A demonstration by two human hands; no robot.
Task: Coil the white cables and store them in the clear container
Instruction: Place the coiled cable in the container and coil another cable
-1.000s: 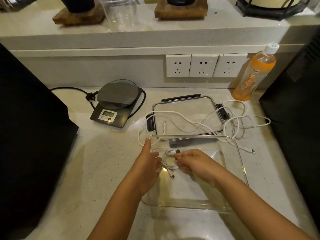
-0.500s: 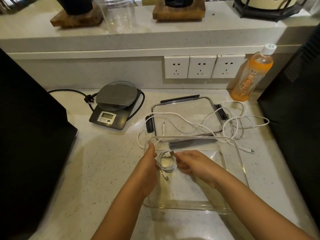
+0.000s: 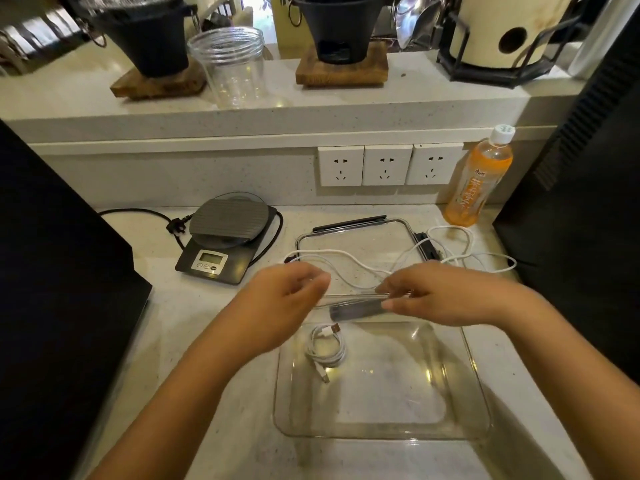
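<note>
Comparing with a second ago: both hands were down in the clear container (image 3: 479, 403) pinching the small coil; now they're up over its far rim and the coiled cable (image 3: 327, 349) lies loose on the container floor, far-left part, one plug pointing toward the far rim, the other trailing toward the near wall. First cable looks stored.

Left to right, all relative to the container:
- kitchen scale (image 3: 221, 245) sits well to the far left, untouched.
- left hand (image 3: 280, 306) hovers above the far-left corner, fingers half curled, nothing in it that I can see (motion blur).
- right hand (image 3: 440, 294) hovers above the far rim, fingers loosely extended; can't tell if it's touching cable yet.
- container lid (image 3: 353, 244) lies just beyond the far rim, with the loose white cable (image 3: 346, 256) draped across it and bunched off to the far right.
- orange drink bottle (image 3: 479, 178) stands far right, against the wall.

My read: next step is picking up that loose cable and coiling it.
</note>
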